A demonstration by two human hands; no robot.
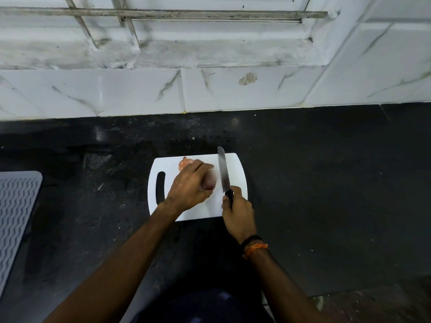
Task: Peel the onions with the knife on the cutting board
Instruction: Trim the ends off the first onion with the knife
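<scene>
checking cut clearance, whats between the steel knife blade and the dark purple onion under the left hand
Head view: only a bare strip of white plastic cutting board separates the steel knife blade from the dark purple onion.

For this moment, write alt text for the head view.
On a white cutting board, the left hand holds a dark onion while the right hand grips a knife beside it; a second onion lies behind.

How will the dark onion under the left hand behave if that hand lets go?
The onion looks round, so it may roll on the smooth cutting board. Its skin seems glossy, perhaps slippery. The left hand gripping it likely steadies it.
</scene>
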